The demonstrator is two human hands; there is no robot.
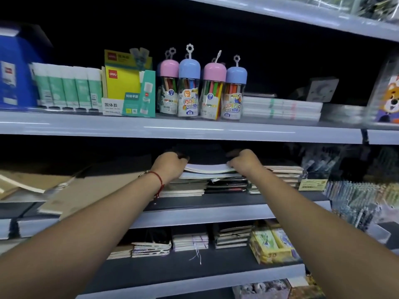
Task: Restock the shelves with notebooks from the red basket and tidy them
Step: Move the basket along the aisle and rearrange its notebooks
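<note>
Notebooks (208,169) with dark covers and white page edges sit as a small batch on top of a stack on the middle shelf (205,214), near the centre of the view. Both hands grip this batch by its ends: the left hand (170,164), at 9 o'clock of the batch, has its fingers curled over the top cover, and the right hand (245,161), at 3 o'clock, curls round the other end in the same way. A red string bracelet (158,180) circles the left wrist. Below the batch lie more stacked notebooks (226,185), brown and black. At 12 o'clock, on the upper shelf (179,128), stand four marker jars (201,89) with pink and blue caps, and at 10 o'clock a yellow glue-stick box (128,87).
</note>
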